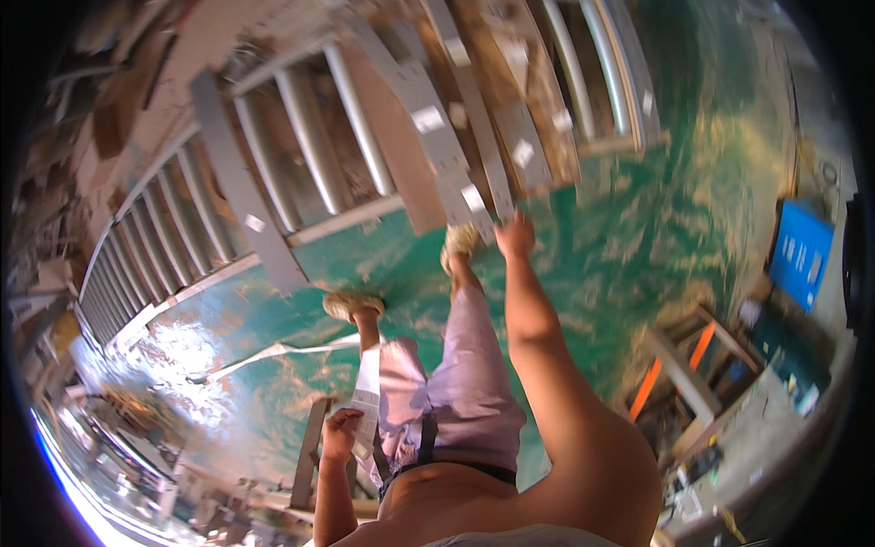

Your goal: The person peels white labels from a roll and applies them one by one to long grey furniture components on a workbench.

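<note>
My left hand (340, 435) is closed on a long white strip of paper labels (366, 401), which hangs in front of my left leg. My right hand (515, 235) reaches forward, its fingers closed at the near end of a narrow grey board (489, 159). Just left of that hand, a wider grey board (441, 157) carries white labels (472, 198). Another short grey board (522, 149), also labelled, lies to the right. The boards rest across a roller conveyor (310, 128). Blur hides the finger detail of my right hand.
A single grey board (239, 173) lies across the rollers at left, its end jutting over the green floor (629, 273). Beige shoes (354, 305) are on my feet. A blue box (801, 253) and a frame with orange bars (679, 369) stand at right. A pale strip (283, 350) trails on the floor.
</note>
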`<control>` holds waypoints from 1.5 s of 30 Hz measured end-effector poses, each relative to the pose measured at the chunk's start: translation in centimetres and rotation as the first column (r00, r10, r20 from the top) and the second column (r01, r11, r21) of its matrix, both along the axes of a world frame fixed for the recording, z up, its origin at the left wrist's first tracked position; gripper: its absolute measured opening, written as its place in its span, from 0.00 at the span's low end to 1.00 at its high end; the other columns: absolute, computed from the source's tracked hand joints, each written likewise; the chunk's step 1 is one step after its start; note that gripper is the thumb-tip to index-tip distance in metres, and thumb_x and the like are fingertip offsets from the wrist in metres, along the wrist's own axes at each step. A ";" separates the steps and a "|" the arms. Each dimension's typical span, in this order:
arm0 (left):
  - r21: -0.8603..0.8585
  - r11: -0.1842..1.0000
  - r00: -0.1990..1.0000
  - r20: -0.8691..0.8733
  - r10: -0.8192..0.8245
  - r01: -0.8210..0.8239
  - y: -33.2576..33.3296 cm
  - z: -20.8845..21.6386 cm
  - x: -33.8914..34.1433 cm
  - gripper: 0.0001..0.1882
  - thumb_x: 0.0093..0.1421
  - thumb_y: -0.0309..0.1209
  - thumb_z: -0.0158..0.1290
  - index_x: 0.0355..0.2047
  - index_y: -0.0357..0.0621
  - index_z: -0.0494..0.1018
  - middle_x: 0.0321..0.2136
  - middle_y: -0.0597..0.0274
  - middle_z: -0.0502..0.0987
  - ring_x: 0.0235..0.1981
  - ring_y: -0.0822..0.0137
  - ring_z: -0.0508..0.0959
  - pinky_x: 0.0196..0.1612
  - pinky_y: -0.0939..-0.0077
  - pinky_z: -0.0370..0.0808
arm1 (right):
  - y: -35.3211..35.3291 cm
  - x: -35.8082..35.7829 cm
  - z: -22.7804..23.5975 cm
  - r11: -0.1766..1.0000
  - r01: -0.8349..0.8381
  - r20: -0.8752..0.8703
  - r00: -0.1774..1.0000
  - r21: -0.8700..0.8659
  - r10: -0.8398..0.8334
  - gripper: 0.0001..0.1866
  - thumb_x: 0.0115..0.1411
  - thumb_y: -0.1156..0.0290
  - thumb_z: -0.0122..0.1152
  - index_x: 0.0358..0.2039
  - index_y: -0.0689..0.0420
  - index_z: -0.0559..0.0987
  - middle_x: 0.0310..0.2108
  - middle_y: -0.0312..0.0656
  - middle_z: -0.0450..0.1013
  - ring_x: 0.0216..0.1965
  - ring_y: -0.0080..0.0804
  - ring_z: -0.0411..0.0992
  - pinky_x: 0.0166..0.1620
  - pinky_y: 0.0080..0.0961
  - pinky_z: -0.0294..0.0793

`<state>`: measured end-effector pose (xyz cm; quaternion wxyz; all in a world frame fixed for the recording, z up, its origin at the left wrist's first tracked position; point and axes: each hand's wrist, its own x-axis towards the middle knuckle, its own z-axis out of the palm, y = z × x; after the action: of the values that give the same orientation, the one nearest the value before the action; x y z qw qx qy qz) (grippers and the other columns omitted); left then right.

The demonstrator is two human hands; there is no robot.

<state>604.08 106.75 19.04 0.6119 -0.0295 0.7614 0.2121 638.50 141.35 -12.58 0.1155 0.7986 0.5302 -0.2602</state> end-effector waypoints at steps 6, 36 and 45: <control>0.041 0.947 0.875 -0.398 -0.277 0.318 -11.7 1.1 -4.7 0.22 0.52 0.29 0.54 0.50 0.54 0.74 0.31 0.54 0.80 0.31 0.59 0.80 0.37 0.68 0.76 | -13.0 -2.7 9.1 0.762 -0.636 -0.407 0.732 -0.119 0.547 0.26 0.55 0.60 0.61 0.52 0.59 0.72 0.41 0.52 0.76 0.42 0.51 0.75 0.44 0.43 0.74; 0.127 0.323 0.264 -0.341 0.902 -0.938 -66.2 -5.1 -42.0 0.18 0.44 0.29 0.63 0.38 0.43 0.79 0.35 0.56 0.81 0.37 0.63 0.80 0.43 0.69 0.75 | -40.9 -88.5 16.1 -0.463 -0.844 -0.373 -0.352 -0.270 0.859 0.18 0.48 0.58 0.55 0.31 0.58 0.82 0.32 0.52 0.78 0.35 0.43 0.78 0.40 0.37 0.76; 0.499 -0.129 -0.276 -0.234 0.932 -0.857 -82.3 0.7 -65.2 0.17 0.49 0.25 0.57 0.42 0.37 0.75 0.34 0.54 0.79 0.37 0.63 0.79 0.41 0.68 0.75 | -79.6 -142.2 29.3 -0.258 -0.870 -0.417 -0.437 0.419 0.797 0.23 0.54 0.60 0.60 0.48 0.58 0.77 0.40 0.47 0.78 0.41 0.39 0.76 0.47 0.31 0.74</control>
<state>538.84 24.40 19.79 -0.0039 -0.4870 0.5901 0.6439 496.30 61.72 16.74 0.1529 -0.0848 0.9306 -0.3216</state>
